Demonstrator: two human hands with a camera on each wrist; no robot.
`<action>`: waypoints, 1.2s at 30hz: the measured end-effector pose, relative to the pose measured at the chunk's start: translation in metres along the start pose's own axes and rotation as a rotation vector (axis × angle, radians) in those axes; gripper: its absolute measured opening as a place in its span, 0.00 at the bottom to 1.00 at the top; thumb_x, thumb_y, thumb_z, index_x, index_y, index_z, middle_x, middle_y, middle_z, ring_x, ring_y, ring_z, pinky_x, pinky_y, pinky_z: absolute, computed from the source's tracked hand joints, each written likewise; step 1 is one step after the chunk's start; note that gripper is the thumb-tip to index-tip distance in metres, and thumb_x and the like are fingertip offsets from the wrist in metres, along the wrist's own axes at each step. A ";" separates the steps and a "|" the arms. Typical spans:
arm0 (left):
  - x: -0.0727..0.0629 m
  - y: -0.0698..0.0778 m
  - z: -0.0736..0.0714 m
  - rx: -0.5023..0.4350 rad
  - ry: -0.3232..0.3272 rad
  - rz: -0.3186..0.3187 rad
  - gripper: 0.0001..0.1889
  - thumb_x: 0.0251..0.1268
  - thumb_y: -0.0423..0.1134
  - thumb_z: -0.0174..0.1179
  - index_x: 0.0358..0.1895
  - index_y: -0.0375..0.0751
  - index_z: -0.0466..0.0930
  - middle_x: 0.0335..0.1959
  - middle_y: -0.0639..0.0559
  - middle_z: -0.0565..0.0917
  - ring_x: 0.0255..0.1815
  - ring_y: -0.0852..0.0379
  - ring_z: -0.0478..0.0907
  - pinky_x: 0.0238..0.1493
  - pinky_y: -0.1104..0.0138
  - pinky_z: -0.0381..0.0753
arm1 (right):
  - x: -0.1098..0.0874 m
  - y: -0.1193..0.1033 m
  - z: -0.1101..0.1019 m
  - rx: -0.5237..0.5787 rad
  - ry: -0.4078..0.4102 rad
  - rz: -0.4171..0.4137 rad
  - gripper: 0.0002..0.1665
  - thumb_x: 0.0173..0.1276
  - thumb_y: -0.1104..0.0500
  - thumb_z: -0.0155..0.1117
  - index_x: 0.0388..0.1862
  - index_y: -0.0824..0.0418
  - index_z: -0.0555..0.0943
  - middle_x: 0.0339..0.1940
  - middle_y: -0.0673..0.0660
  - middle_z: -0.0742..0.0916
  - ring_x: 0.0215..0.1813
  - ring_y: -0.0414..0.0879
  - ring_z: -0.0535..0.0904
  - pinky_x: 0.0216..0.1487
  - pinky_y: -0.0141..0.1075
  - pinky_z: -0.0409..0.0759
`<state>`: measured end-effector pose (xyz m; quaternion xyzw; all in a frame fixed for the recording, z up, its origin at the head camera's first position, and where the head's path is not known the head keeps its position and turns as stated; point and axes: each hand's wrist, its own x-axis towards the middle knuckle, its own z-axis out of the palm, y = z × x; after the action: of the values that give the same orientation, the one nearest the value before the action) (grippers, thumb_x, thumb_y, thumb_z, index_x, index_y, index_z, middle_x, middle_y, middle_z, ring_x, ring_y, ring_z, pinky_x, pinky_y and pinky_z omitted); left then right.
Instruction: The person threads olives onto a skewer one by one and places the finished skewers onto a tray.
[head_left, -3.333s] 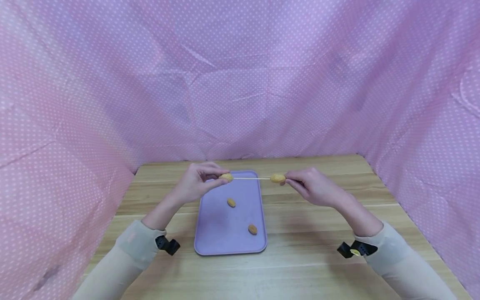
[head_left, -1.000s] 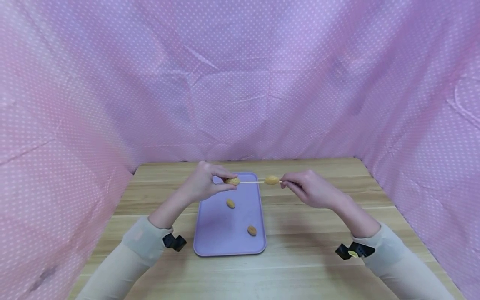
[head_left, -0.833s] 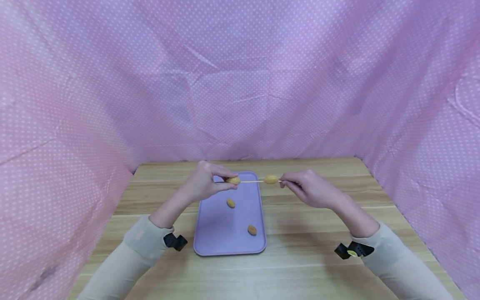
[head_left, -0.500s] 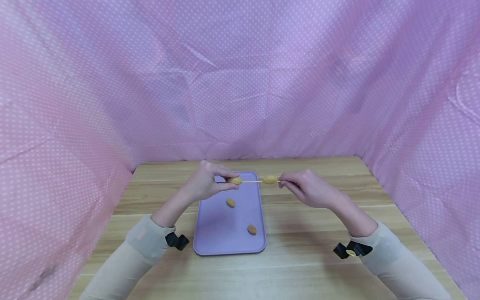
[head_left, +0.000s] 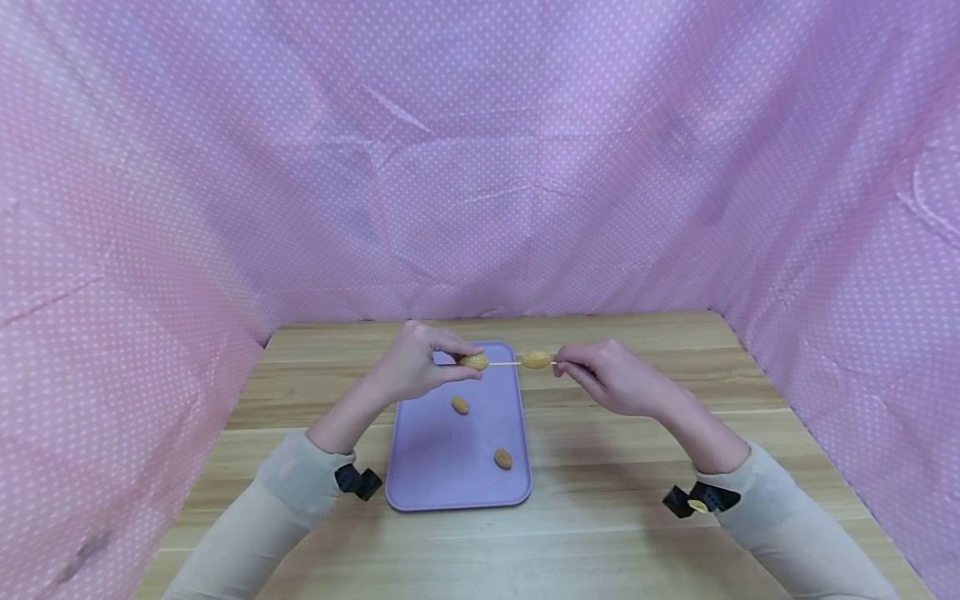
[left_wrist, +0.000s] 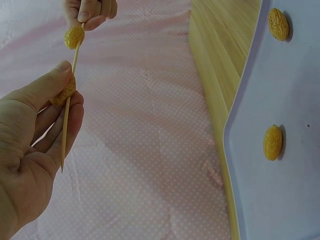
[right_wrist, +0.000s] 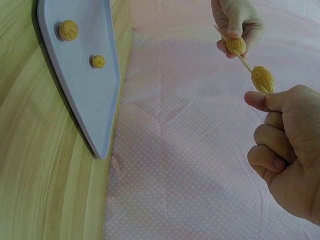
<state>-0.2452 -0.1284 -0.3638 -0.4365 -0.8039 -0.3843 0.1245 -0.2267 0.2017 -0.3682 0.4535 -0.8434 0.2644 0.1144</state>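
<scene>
A thin wooden skewer (left_wrist: pixel 65 131) runs level between my hands above the tray, with two wrinkled yellow dried fruits on it. My left hand (head_left: pixel 411 362) pinches one dried fruit (left_wrist: pixel 63 91) between thumb and fingertips. The skewer's pointed end sticks out past that fruit, over the left palm. At the other end my right hand (head_left: pixel 618 379) pinches the skewer between thumb and forefinger, its other fingers curled. The second dried fruit (right_wrist: pixel 263 79) sits on the skewer right by the right fingertips. A stretch of bare skewer separates the two fruits.
Below the hands a purple tray (head_left: pixel 427 483) lies on the wooden table (head_left: pixel 600 533). Two more dried fruits, one yellowish (head_left: pixel 460 405) and one browner (head_left: pixel 503 459), rest on it apart. Pink dotted cloth (head_left: pixel 480 183) hangs around the table.
The left hand and its fruit have shifted right, closer to the other fruit, and the skewer now shows beyond the left fruit. The right hand has moved slightly left. The tray fruits have stayed put.
</scene>
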 end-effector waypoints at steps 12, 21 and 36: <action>0.003 0.003 0.001 0.008 -0.018 -0.003 0.15 0.57 0.35 0.81 0.47 0.35 0.93 0.35 0.48 0.95 0.27 0.65 0.84 0.22 0.76 0.69 | 0.002 -0.001 0.002 0.014 -0.016 0.007 0.13 0.79 0.71 0.58 0.40 0.57 0.85 0.34 0.47 0.89 0.26 0.27 0.63 0.27 0.26 0.74; 0.003 0.004 0.005 -0.011 -0.016 -0.003 0.16 0.56 0.34 0.81 0.47 0.36 0.93 0.34 0.48 0.95 0.28 0.64 0.86 0.23 0.75 0.70 | 0.003 -0.002 0.004 0.018 -0.020 0.011 0.13 0.80 0.70 0.58 0.39 0.56 0.85 0.31 0.46 0.87 0.25 0.27 0.62 0.25 0.26 0.71; 0.004 0.007 0.010 -0.006 -0.024 -0.007 0.16 0.55 0.35 0.82 0.47 0.36 0.93 0.35 0.48 0.94 0.29 0.64 0.85 0.26 0.75 0.75 | 0.002 -0.007 0.007 0.011 -0.031 0.056 0.12 0.80 0.68 0.60 0.40 0.56 0.86 0.34 0.46 0.89 0.28 0.30 0.70 0.32 0.29 0.78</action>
<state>-0.2409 -0.1162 -0.3647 -0.4384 -0.8058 -0.3818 0.1124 -0.2213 0.1931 -0.3707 0.4345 -0.8559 0.2650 0.0915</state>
